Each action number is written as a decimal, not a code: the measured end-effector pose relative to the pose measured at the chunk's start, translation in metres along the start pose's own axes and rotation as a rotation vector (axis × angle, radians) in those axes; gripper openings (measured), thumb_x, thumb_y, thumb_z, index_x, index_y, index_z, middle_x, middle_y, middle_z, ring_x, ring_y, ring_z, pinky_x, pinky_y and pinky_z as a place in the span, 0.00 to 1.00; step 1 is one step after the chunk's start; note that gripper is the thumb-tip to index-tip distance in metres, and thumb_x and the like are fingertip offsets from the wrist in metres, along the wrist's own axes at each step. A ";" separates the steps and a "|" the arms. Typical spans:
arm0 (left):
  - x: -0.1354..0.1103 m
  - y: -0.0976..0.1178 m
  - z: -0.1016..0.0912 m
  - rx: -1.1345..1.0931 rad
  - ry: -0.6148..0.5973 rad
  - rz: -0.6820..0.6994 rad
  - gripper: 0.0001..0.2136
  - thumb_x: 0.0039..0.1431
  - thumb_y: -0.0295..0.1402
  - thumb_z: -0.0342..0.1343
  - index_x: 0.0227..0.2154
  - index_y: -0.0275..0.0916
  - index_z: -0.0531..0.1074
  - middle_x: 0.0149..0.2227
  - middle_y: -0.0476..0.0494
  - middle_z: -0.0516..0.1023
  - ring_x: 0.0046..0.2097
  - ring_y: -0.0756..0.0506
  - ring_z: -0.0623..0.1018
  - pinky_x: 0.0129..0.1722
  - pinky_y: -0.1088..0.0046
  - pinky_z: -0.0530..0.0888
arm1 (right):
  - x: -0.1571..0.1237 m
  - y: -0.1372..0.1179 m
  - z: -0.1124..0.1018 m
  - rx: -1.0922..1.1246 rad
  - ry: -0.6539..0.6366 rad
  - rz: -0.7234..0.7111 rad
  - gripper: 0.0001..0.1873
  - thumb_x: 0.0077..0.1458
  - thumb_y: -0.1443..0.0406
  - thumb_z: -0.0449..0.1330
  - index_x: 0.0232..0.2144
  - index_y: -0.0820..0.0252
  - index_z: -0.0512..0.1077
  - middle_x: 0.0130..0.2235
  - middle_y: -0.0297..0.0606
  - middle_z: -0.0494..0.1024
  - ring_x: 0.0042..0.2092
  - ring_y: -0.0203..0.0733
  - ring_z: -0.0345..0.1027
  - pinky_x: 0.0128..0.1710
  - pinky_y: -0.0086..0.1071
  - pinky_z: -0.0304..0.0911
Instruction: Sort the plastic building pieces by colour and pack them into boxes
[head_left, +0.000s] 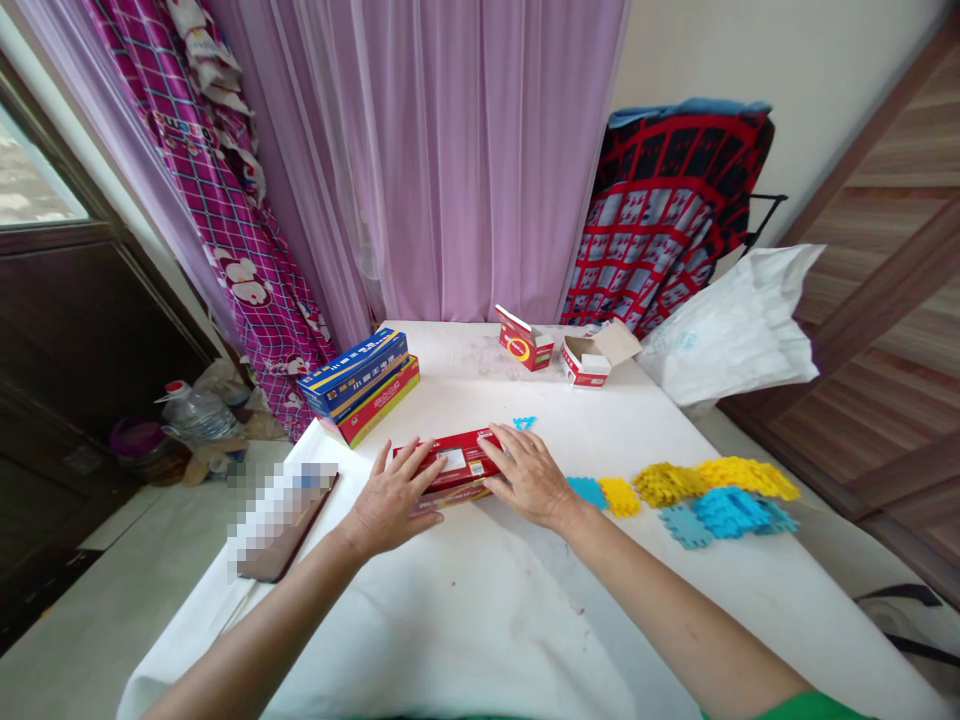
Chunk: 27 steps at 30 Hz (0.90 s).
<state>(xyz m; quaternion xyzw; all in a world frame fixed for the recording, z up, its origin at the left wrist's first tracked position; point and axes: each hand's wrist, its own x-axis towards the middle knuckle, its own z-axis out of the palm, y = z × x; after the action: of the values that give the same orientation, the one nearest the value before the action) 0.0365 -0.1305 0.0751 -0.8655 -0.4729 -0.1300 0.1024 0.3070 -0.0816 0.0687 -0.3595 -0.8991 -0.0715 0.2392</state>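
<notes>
A long red box (456,462) lies flat on the white table (480,600) in front of me. My left hand (392,498) rests on its left end with the fingers stretched out flat. My right hand (527,474) lies on its right end, fingers also extended over the lid. Neither hand lifts the box. A small blue puzzle piece (523,423) sits just beyond the box.
Stacked blue and red boxes (361,383) stand at the far left. Two small open red-and-white cartons (525,340) (591,360) sit at the back. Yellow and blue foam pieces (705,492) lie to the right. A phone (281,520) lies near the left edge, a white bag (731,325) at right.
</notes>
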 end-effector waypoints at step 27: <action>0.000 -0.020 -0.008 0.031 -0.202 -0.083 0.40 0.53 0.50 0.60 0.67 0.53 0.48 0.68 0.29 0.52 0.66 0.27 0.56 0.59 0.38 0.56 | -0.026 0.011 0.008 0.129 0.205 0.238 0.22 0.64 0.58 0.51 0.56 0.58 0.68 0.61 0.51 0.64 0.61 0.53 0.60 0.57 0.49 0.62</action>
<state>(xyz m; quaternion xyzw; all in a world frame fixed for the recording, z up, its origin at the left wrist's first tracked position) 0.0185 -0.1220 0.0842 -0.8520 -0.5183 -0.0387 0.0622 0.3280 -0.0872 0.0484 -0.4383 -0.8237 -0.0212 0.3590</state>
